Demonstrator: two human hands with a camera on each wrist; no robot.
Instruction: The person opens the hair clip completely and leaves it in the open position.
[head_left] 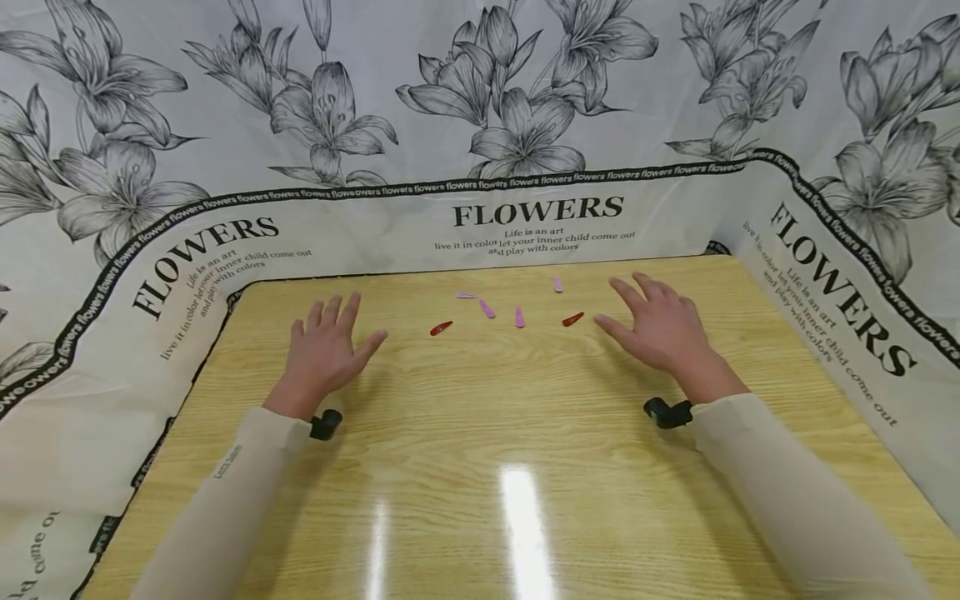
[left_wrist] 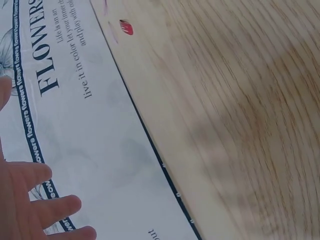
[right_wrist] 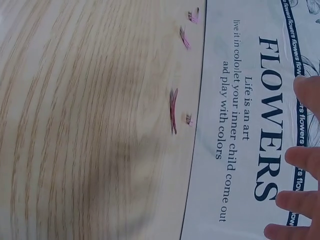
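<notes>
Several small pink snap hair clips lie scattered toward the table's far side, among them one pink clip near the middle and another pink clip farther back. A red hair clip lies to their left and a second red hair clip to their right. My left hand hovers over the table at the left, fingers spread, holding nothing. On the other side my right hand is held with fingers apart, its thumb tip close to the right red clip. The right wrist view shows that red clip on the wood.
A light wood table carries the clips, with bright reflections toward its front. White floral cloth printed with "FLOWERS" rises along its back and both sides. A dark wrist mount sits at the right cuff, another mount at the left.
</notes>
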